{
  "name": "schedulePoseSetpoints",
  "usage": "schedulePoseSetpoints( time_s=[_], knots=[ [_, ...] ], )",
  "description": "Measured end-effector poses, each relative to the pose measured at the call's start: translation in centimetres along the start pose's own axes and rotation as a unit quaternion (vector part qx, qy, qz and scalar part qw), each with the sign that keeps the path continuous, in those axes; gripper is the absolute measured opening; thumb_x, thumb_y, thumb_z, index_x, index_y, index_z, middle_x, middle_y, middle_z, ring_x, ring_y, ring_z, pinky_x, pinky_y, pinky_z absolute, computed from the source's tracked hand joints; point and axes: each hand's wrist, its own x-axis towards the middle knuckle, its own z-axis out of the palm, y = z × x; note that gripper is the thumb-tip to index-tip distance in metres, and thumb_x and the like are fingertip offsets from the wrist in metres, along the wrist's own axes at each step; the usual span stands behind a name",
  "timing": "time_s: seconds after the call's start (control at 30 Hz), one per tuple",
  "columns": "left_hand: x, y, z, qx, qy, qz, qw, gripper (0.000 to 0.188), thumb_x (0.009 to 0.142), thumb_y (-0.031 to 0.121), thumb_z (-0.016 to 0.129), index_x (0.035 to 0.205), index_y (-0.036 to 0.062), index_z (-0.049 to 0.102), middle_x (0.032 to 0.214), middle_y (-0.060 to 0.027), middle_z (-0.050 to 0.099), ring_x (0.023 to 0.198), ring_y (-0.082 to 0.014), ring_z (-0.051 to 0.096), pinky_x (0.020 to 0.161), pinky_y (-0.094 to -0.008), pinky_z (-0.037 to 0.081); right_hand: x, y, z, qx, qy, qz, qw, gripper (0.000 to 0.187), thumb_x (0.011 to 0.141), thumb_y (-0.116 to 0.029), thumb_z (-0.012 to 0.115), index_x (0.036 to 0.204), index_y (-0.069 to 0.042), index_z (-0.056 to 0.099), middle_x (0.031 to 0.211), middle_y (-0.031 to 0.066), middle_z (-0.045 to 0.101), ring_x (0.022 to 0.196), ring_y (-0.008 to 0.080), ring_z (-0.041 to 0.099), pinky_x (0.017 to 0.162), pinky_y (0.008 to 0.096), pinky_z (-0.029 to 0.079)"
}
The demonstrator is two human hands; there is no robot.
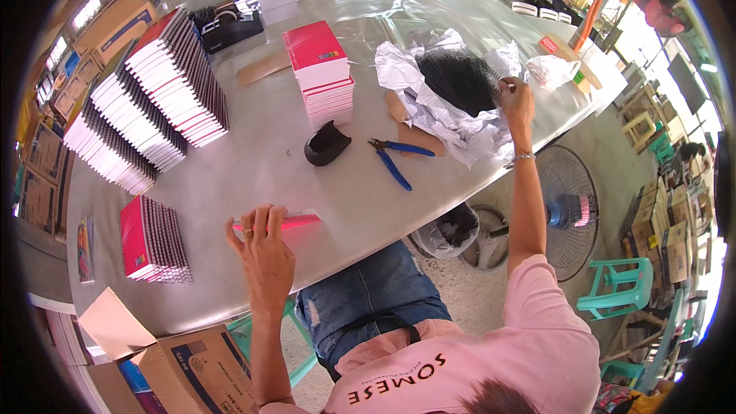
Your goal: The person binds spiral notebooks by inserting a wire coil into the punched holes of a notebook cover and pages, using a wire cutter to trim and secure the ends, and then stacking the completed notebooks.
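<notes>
My left hand (264, 249) presses a thin pink notebook (295, 221) flat on the grey table (253, 169) near its front edge. My right hand (517, 101) reaches far out to the right and pinches at a black bundle of wire spirals (458, 78) lying in crumpled white wrapping (437, 119). A stack of pink-covered notebooks (320, 70) stands in the middle of the table. Blue-handled pliers (395, 159) and a small black tool (326, 146) lie between the two hands.
Rows of spiral-bound notebooks (153, 100) fill the table's left side, with a smaller pile (152, 241) in front. An open cardboard box (184, 360) sits at lower left. A floor fan (567, 211), a bin (452, 230) and green stools (621, 287) stand to the right.
</notes>
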Motion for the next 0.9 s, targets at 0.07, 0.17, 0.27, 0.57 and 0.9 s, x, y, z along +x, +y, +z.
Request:
schedulePoseSetpoints(
  time_s=[0.07, 0.17, 0.27, 0.57, 0.9],
  knots=[
    [-0.4, -0.1, 0.4, -0.002, 0.002, -0.013, 1.0, 0.038, 0.077, -0.009, 0.05, 0.111, 0.0067, 0.053, 0.111, -0.008, 0.055, 0.116, -0.027, 0.047, 0.112, -0.0519, 0.02, -0.2, -1.0, -0.6, 0.022, 0.024, -0.009, 0.999, 0.018, 0.081, -0.026, 0.071, 0.095, -0.015, 0.075, 0.088, 0.0161, 0.07, 0.085, 0.0353, 0.067, 0.074, 0.0448, 0.051],
    [-0.7, 0.1, 1.3, -0.007, 0.023, -0.02, 1.0, 0.038, 0.078, -0.01, 0.049, 0.111, 0.0063, 0.053, 0.113, -0.0088, 0.054, 0.12, -0.0279, 0.045, 0.114, -0.0532, 0.018, 0.3, -0.8, -0.1, 0.058, 0.093, -0.08, 0.991, 0.017, 0.082, -0.025, 0.071, 0.095, -0.015, 0.076, 0.091, 0.0144, 0.069, 0.085, 0.0336, 0.066, 0.074, 0.043, 0.05],
    [-0.6, 0.0, 1.9, -0.035, 0.029, -0.024, 0.999, 0.037, 0.079, -0.01, 0.048, 0.111, 0.0056, 0.052, 0.114, -0.0101, 0.054, 0.121, -0.0296, 0.044, 0.113, -0.0528, 0.02, 0.2, -1.3, -0.5, 0.02, 0.141, -0.091, 0.986, 0.016, 0.082, -0.024, 0.072, 0.095, -0.016, 0.076, 0.093, 0.0125, 0.068, 0.084, 0.0326, 0.065, 0.075, 0.0408, 0.05],
    [-0.7, -0.2, 1.6, -0.058, 0.02, -0.029, 0.998, 0.031, 0.083, -0.005, 0.047, 0.112, 0.0045, 0.053, 0.112, -0.0119, 0.054, 0.117, -0.033, 0.044, 0.107, -0.0514, 0.025, -1.0, -3.0, -0.8, 0.172, 0.078, -0.064, 0.98, 0.017, 0.085, -0.015, 0.07, 0.101, -0.012, 0.075, 0.086, 0.0072, 0.067, 0.075, 0.0186, 0.063, 0.073, 0.03, 0.049],
    [0.3, 0.8, 3.6, -0.071, 0.099, -0.063, 0.991, 0.042, 0.074, 0.035, 0.076, 0.103, 0.011, 0.058, 0.105, -0.0072, 0.054, 0.112, -0.0308, 0.045, 0.1, -0.05, 0.029, -8.7, -11.9, -5.8, 0.629, -0.247, -0.068, 0.734, 0.033, 0.087, -0.009, 0.07, 0.118, -0.005, 0.062, 0.094, 0.0, 0.062, 0.083, 0.0101, 0.057, 0.081, 0.0246, 0.047]
  ],
)
